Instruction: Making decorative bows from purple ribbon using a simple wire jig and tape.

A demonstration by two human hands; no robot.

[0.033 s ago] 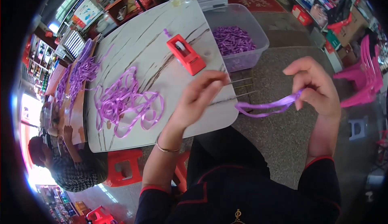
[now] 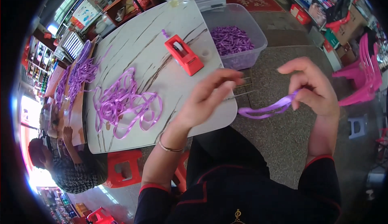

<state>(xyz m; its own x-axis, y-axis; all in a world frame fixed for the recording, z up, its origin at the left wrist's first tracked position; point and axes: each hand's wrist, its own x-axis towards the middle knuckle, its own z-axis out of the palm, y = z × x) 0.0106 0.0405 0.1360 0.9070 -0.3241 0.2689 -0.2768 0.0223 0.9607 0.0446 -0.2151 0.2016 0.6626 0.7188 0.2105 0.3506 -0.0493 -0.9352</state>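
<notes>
Between the thumb and bent fingers of my right hand (image 2: 313, 88) a loop of purple ribbon (image 2: 268, 110) is pinched, its far end hanging toward the table corner over the floor. My left hand (image 2: 212, 98) is above the table's right edge, thumb and fingers apart, holding nothing that I can see. Its fingertips are close to thin metal prongs (image 2: 245, 93) that stick out past the edge. A loose heap of purple ribbon (image 2: 121, 102) lies on the marble-patterned table (image 2: 141, 54). Beyond my left hand stands a red tape dispenser (image 2: 184, 55).
Right of the table, a clear plastic bin (image 2: 256, 52) holds many folded purple ribbon pieces (image 2: 232, 40). More ribbon strands (image 2: 83, 70) lie on a wooden table at left, where another person (image 2: 72, 163) sits. Red stools (image 2: 123, 167) and pink chairs (image 2: 359, 76) stand around.
My left hand has moved right, toward the prongs. My right hand has shifted slightly left, and the ribbon loop hangs a little lower and narrower.
</notes>
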